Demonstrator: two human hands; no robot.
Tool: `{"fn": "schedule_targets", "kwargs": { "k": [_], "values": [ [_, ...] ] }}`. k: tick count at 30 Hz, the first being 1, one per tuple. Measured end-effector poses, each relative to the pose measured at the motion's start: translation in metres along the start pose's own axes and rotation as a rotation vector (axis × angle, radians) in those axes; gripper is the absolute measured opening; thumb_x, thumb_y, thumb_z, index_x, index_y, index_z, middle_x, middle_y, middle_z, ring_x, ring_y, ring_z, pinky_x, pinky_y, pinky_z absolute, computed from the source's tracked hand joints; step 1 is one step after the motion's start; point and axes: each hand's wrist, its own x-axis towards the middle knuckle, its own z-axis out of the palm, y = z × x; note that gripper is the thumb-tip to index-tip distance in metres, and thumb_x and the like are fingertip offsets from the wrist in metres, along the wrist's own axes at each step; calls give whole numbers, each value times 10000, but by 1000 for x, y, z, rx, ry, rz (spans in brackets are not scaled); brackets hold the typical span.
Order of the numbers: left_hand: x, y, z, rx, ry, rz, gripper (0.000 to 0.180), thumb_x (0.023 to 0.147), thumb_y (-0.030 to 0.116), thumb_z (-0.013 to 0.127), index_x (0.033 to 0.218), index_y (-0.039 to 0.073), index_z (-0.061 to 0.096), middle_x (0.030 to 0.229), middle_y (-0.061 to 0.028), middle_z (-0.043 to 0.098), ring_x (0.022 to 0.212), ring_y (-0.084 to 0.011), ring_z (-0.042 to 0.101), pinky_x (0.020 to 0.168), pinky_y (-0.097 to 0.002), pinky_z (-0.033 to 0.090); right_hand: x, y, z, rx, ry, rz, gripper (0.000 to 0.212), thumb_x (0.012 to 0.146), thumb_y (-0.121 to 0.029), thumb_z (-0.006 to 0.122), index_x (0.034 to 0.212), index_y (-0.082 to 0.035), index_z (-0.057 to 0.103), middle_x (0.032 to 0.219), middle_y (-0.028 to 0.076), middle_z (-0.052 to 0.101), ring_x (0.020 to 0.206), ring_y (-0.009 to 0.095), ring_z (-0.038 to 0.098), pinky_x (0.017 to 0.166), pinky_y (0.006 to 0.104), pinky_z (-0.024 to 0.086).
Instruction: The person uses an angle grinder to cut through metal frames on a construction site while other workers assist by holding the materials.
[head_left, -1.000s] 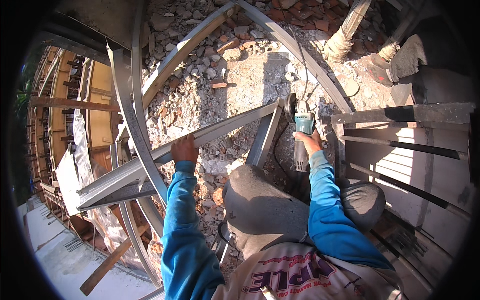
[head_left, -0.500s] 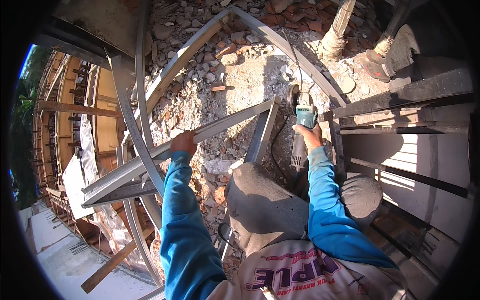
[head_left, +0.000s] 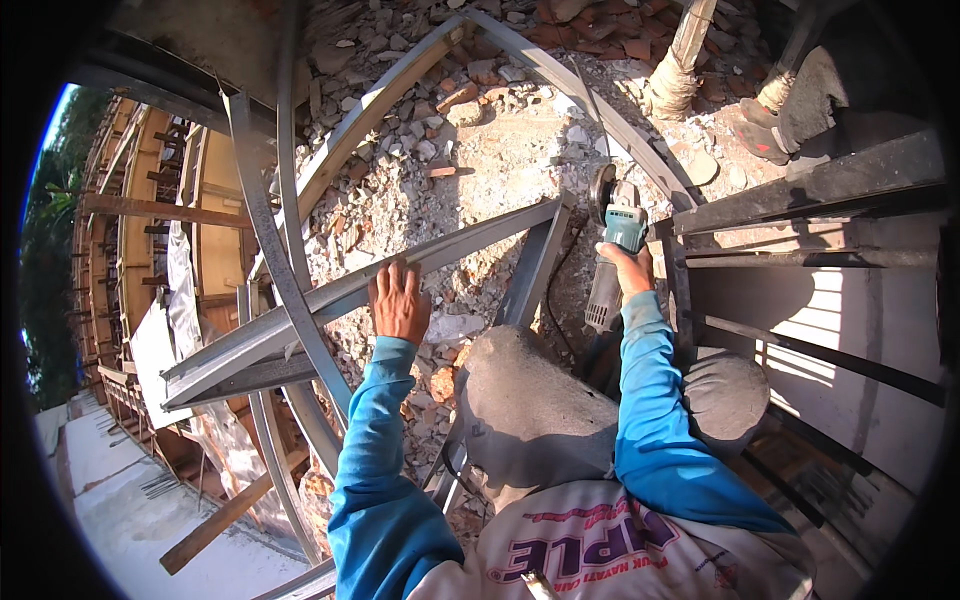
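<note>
My right hand (head_left: 629, 270) is wrapped round the body of an angle grinder (head_left: 625, 229), teal and grey, its dark disc (head_left: 602, 190) pointing away from me. The disc stands just right of the corner of a folded metal channel (head_left: 470, 236), apart from it. On the near edge of that channel rest the fingertips of my left hand (head_left: 400, 305), stretched out and slightly apart, back of the hand upward. The channel bends back toward me at its right end in a second leg (head_left: 530, 268).
Broken rubble (head_left: 400, 140) covers the ground ahead. A bent metal frame (head_left: 375, 105) arches over it. Curved metal strips (head_left: 262, 215) cross the channel at left. Dark steel bars (head_left: 820, 190) lie at right. Another person's foot (head_left: 765, 140) is at far right.
My left hand has loosened from round the channel and slid right along it, its fingers now laid out on the edge. The grinder has shifted slightly right with my right hand.
</note>
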Motion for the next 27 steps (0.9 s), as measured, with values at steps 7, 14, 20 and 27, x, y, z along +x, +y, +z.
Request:
{"fn": "schedule_targets", "kwargs": {
  "k": [7, 14, 20, 27],
  "values": [
    [-174, 65, 244, -987, -576, -539, 504, 790, 367, 631, 1169, 79, 466, 1036, -212, 580, 921, -407, 579, 781, -481, 477, -10, -18, 25, 78, 7, 2, 635, 618, -191, 782, 1156, -4, 499, 1012, 104, 588, 913, 205, 573, 830, 336, 460],
    [-105, 108, 133, -709, -577, -198, 260, 816, 306, 522, 1009, 132, 536, 942, -177, 597, 884, -371, 599, 698, -477, 488, 12, 2, -1, -6, 56, -98, 634, 622, -171, 779, 1164, -7, 492, 994, 96, 598, 869, 199, 589, 800, 321, 467],
    [-86, 109, 80, -584, -571, -374, 248, 809, 311, 576, 931, 97, 551, 771, -223, 640, 757, -405, 630, 647, -500, 477, 9, 3, -7, 36, 33, -68, 623, 601, -186, 788, 1139, -22, 520, 1032, 98, 602, 932, 196, 582, 828, 318, 455],
    [-60, 120, -37, -659, -465, -371, 418, 724, 329, 690, 957, 8, 556, 777, -249, 635, 741, -412, 629, 650, -459, 501, 22, 33, -14, -140, 121, 20, 748, 574, -321, 799, 1153, 51, 507, 1101, 198, 585, 995, 300, 579, 869, 371, 448]
  ]
}}
